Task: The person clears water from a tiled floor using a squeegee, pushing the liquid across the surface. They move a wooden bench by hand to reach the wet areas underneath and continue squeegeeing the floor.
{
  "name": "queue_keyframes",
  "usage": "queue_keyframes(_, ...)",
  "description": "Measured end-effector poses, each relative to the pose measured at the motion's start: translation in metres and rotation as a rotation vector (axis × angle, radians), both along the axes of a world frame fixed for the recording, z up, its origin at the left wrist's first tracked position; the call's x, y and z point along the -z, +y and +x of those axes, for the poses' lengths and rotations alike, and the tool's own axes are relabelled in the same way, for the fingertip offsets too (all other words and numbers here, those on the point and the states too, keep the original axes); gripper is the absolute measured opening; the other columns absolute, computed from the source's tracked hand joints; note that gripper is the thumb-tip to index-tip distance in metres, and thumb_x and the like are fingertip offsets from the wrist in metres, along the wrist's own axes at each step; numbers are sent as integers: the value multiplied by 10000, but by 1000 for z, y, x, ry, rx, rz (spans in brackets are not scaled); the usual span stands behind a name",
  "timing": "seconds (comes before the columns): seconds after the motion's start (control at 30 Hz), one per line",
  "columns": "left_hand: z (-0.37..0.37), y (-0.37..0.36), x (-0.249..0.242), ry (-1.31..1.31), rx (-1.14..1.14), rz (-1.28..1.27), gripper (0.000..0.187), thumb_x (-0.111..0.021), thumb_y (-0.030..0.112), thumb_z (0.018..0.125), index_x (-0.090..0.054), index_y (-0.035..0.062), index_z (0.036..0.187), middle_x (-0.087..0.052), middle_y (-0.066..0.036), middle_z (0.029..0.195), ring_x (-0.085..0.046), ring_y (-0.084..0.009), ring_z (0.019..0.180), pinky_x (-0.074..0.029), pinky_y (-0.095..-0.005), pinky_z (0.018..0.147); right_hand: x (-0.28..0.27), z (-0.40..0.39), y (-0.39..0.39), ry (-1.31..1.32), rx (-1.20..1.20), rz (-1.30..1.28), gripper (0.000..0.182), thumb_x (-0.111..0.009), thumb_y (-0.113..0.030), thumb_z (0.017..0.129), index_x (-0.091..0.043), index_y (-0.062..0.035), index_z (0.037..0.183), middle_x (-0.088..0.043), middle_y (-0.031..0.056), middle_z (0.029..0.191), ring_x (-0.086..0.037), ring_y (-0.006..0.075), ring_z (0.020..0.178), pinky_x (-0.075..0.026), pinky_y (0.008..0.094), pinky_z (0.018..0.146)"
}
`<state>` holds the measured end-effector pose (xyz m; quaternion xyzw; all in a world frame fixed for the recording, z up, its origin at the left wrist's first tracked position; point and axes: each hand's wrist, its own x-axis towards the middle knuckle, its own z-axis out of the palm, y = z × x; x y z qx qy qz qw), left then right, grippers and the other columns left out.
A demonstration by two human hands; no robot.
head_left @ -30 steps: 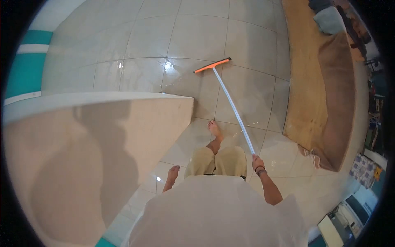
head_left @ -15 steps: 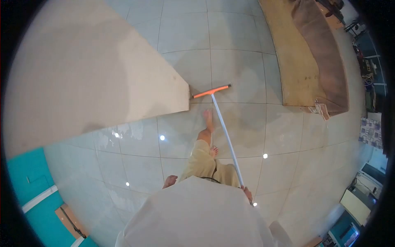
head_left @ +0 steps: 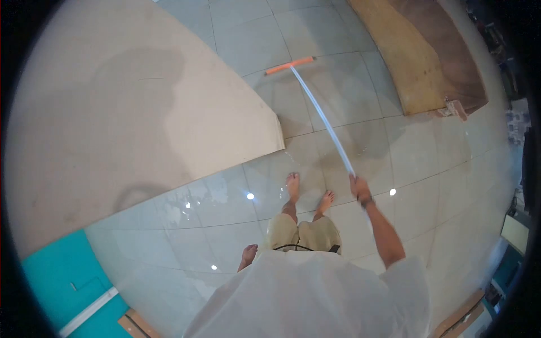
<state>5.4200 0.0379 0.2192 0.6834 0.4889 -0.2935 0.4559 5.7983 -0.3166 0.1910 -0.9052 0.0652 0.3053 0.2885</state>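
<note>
My right hand (head_left: pixel 359 188) is wrapped round the pale handle of a floor squeegee (head_left: pixel 324 118), with the arm stretched forward. The squeegee's orange head (head_left: pixel 290 65) rests out ahead on the tiled floor, between a large beige panel and a wooden piece. My left hand (head_left: pixel 248 256) hangs by my left hip, away from the squeegee. Its fingers look curled, but whether anything is in them is hidden. Both my bare feet (head_left: pixel 292 183) stand on the tiles behind the squeegee head.
A large beige panel (head_left: pixel 186 124) fills the left side, its corner close to my feet. At upper right is a wooden board (head_left: pixel 414 67) with brown fabric (head_left: pixel 442 39) along it. Wet patches (head_left: pixel 208 194) shine on the floor. A teal surface (head_left: pixel 67 281) lies at lower left.
My right hand has reached forward from beside my hip, pushing the squeegee head farther away, past the panel's corner. My feet now stand nearly side by side, and my view has turned somewhat.
</note>
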Motion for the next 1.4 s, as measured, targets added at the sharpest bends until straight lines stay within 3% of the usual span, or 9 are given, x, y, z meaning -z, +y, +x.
queue_keyframes(0.17,-25,64,4,8,-279,16,365,-519,264,764,-546,-37,968,-593,-100,809,-555,-166,737,-425,-268,648,-11,152,98,21,-168,-152,525,-330,-476,818,-548,-15,941,-555,214,918,-524,363,876,-408,418,750)
queue_keyframes(0.4,-68,108,22,27,-239,52,348,-511,277,776,-549,16,1002,-601,-103,820,-571,-175,776,-447,-293,626,-28,162,61,54,-274,-373,495,-326,-471,819,-580,-67,950,-563,160,973,-534,313,912,-420,414,779)
queue_keyframes(0.83,-123,97,65,-23,410,128,288,-488,245,744,-605,20,882,-613,-109,791,-571,-176,757,-443,-293,666,1,-300,-61,274,215,-302,542,-304,-487,826,-536,2,861,-563,238,825,-535,396,809,-435,448,704)
queue_keyframes(0.87,-112,116,90,-35,1101,144,284,-466,248,739,-616,40,861,-620,-86,784,-575,-201,766,-445,-313,670,-2,-334,-60,300,253,-307,531,-306,-483,826,-536,-5,864,-562,236,826,-534,396,813,-434,453,703)
queue_keyframes(0.9,-122,128,131,-454,849,217,265,-453,219,740,-613,40,855,-615,-93,774,-569,-191,739,-443,-298,652,20,-374,-60,275,275,-276,528,-308,-484,824,-534,-9,869,-563,235,825,-533,396,813,-432,459,701)
queue_keyframes(1.1,-52,95,71,-235,313,100,261,-491,232,730,-616,30,838,-601,-87,747,-554,-165,705,-433,-283,624,-29,-576,-55,527,424,-331,534,-305,-512,808,-517,-30,897,-564,222,855,-530,391,837,-424,471,712)
queue_keyframes(1.27,-52,97,81,-177,573,127,299,-498,271,717,-611,37,866,-610,-132,794,-574,-243,776,-440,-335,689,-82,-689,-36,707,551,-339,547,-294,-516,805,-510,-25,916,-561,236,851,-527,407,830,-424,483,710)
queue_keyframes(1.33,-78,127,136,-248,1156,162,298,-492,280,717,-610,46,859,-605,-151,832,-568,-290,823,-437,-368,711,-85,-736,-32,625,527,-333,550,-308,-517,800,-520,-12,854,-558,253,784,-535,414,763,-426,493,661)
queue_keyframes(1.4,-113,138,180,-160,1126,174,284,-483,278,728,-611,60,858,-600,-154,858,-562,-305,835,-439,-369,719,-100,-757,-21,615,551,-340,549,-316,-515,800,-524,-7,819,-554,255,749,-535,416,731,-421,497,635)
